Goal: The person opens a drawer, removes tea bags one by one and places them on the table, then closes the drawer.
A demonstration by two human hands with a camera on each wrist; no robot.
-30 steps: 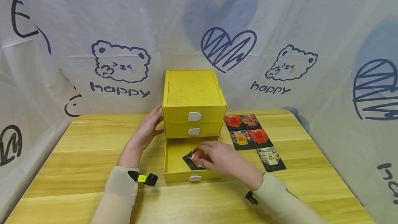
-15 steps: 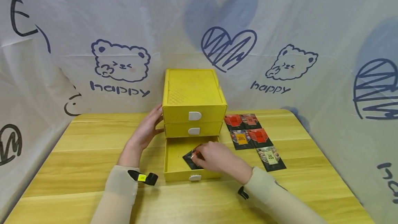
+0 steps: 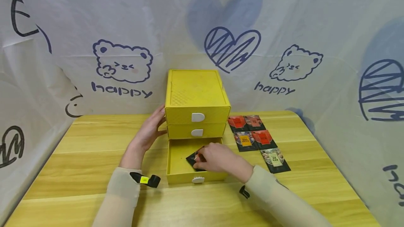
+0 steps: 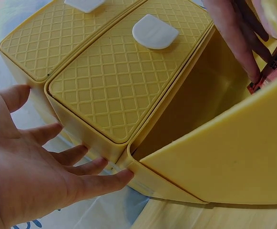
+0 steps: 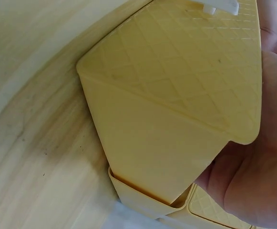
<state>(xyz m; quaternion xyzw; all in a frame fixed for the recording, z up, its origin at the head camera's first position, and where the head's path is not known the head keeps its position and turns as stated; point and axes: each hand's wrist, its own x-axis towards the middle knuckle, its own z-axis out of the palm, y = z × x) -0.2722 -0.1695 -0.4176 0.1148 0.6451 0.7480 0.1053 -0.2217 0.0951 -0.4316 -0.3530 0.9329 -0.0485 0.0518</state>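
A yellow drawer box (image 3: 197, 88) stands on the table with its bottom drawer (image 3: 176, 179) pulled out. My left hand (image 3: 149, 133) rests against the box's left side; the left wrist view shows its fingers (image 4: 83, 183) spread along that side. Inside the drawer, my right hand (image 3: 219, 158) pinches a dark sachet (image 3: 191, 160), which is partly hidden under the fingers. The sachet's red label (image 4: 273, 70) shows beyond the drawer wall in the left wrist view. In the right wrist view the drawer side (image 5: 148, 133) hides the fingertips.
Several sachets (image 3: 263, 137) with red, orange and pale green labels lie flat to the right of the box. White tab handles (image 3: 197, 117) stick out from the drawer fronts. A printed cloth (image 3: 189, 20) hangs behind the table (image 3: 94, 150).
My right hand has shifted slightly left and its fingers have drawn together over the sachet, covering more of it. The left hand has stayed against the box.
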